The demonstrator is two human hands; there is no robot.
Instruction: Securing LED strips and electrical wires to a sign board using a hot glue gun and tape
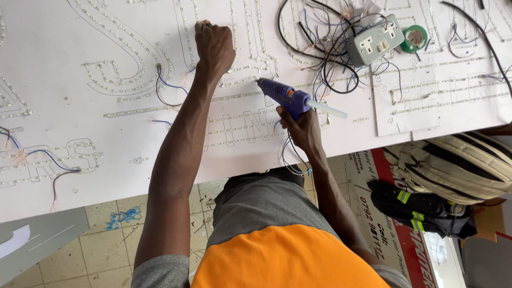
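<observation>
Firmly, our right hand (303, 128) clamps the light, rigid blue glue gun (285, 97) by its grip, while our left hand (214, 47), at eleven o'clock, presses fisted on the LED strips (240, 80).

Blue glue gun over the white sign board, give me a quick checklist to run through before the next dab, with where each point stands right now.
1. Blue plastic glue gun gripped in right hand: ok.
2. Translucent glue stick loaded at the gun's back: ok.
3. Nozzle on the LED strip: cannot tell whether it touches.
4. Left hand pressing on the white sign board: ok.
5. Loose black wires away from nozzle: ok.
6. Glue flowing: cannot tell.
</observation>
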